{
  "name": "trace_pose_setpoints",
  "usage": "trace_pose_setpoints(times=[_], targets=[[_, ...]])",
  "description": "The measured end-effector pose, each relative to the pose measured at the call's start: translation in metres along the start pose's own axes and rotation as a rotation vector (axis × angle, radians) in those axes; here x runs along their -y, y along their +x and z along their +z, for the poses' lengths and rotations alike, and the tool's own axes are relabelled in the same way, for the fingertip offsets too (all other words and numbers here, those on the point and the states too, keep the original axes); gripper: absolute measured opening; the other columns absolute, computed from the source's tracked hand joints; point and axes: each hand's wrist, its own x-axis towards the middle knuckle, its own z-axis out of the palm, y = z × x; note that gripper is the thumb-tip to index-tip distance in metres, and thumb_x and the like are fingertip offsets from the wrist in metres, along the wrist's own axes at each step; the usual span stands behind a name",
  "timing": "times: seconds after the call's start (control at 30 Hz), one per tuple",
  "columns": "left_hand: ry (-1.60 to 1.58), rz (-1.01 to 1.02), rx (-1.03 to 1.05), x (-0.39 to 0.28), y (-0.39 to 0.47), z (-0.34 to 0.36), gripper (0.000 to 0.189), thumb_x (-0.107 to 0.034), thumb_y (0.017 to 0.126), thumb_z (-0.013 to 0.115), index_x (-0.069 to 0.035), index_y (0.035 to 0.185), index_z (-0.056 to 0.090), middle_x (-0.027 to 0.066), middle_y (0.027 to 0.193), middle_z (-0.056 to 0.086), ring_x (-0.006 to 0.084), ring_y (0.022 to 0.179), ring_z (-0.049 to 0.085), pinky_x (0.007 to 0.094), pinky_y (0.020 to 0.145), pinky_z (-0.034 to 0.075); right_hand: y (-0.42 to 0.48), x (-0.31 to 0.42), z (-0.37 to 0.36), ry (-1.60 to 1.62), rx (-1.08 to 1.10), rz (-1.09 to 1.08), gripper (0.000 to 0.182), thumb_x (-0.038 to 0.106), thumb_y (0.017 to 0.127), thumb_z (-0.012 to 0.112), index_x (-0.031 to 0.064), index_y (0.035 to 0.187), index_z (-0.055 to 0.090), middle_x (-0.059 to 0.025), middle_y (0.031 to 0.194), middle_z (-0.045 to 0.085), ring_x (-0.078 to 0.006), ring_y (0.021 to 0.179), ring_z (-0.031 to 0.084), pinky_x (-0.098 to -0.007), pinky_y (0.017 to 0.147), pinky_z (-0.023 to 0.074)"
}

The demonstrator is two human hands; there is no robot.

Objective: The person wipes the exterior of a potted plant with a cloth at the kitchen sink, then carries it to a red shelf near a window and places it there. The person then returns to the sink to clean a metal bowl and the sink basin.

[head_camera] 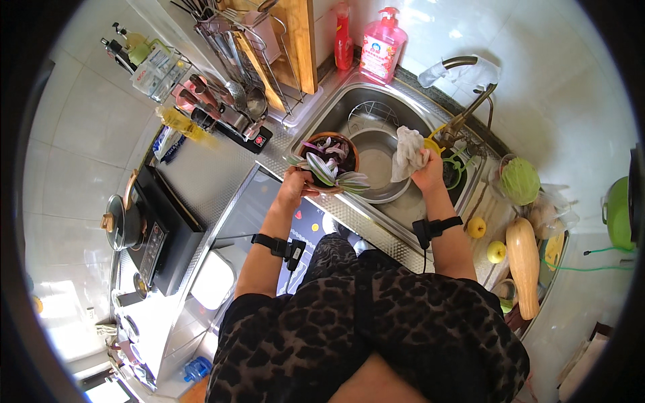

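Observation:
My left hand (296,187) grips the rim of a brown plant pot (356,152) at the sink's front left corner. Striped green-and-white and purple leaves (322,169) spread over the pot's edge. A crumpled pale cloth (409,152) is held in my right hand (429,172) above the right side of a round metal basin (375,191). That basin sits in the stainless steel sink (330,108), with a wire rack (374,113) behind it. Just beyond my right hand are a yellow plastic item (434,142) and a green strainer-like item (456,166).
The faucet (466,113) rises behind the sink's right side. A pink soap bottle (384,48) and red bottle (343,43) stand at the back. Rightward lie a cabbage (520,180), apples (476,227) and a butternut squash (522,267); leftward, a knife holder (234,128) and lidded pan (121,224).

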Motion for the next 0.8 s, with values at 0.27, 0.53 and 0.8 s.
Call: trace_pose_setpoints(times=[0.27, 0.53, 0.8], targets=[[0.037, -0.040, -0.068, -0.003, 0.004, 0.007, 0.040, -0.002, 0.067, 0.045, 0.006, 0.106, 0.048, 0.0189, 0.084, 0.061, 0.0292, 0.063, 0.064, 0.0365, 0.050, 0.054, -0.016, -0.011, 0.026, 0.019, -0.015, -0.056, 0.045, -0.001, 0.073, 0.040, -0.0030, 0.117, 0.046, -0.0144, 0.114, 0.053, -0.0279, 0.111, 0.049, -0.0406, 0.095, 0.0398], [0.112, -0.037, -0.019, 0.007, 0.013, 0.000, 0.033, -0.004, 0.079, 0.040, 0.008, 0.106, 0.054, 0.0221, 0.084, 0.063, 0.0304, 0.067, 0.066, 0.0323, 0.054, 0.057, -0.011, -0.045, 0.007, -0.147, -0.134, 0.157, 0.038, -0.008, 0.073, 0.049, -0.0038, 0.111, 0.048, -0.0141, 0.113, 0.054, -0.0248, 0.104, 0.054, -0.0359, 0.093, 0.0420], [0.062, 0.030, 0.036, -0.002, -0.002, 0.003, 0.031, -0.017, 0.087, 0.041, 0.007, 0.104, 0.053, 0.0217, 0.082, 0.063, 0.0312, 0.066, 0.066, 0.0353, 0.055, 0.057, -0.016, -0.061, 0.026, -0.779, 0.375, 0.029, 0.037, -0.016, 0.062, 0.049, -0.0003, 0.095, 0.059, -0.0130, 0.116, 0.054, -0.0170, 0.102, 0.053, -0.0272, 0.089, 0.0400]])
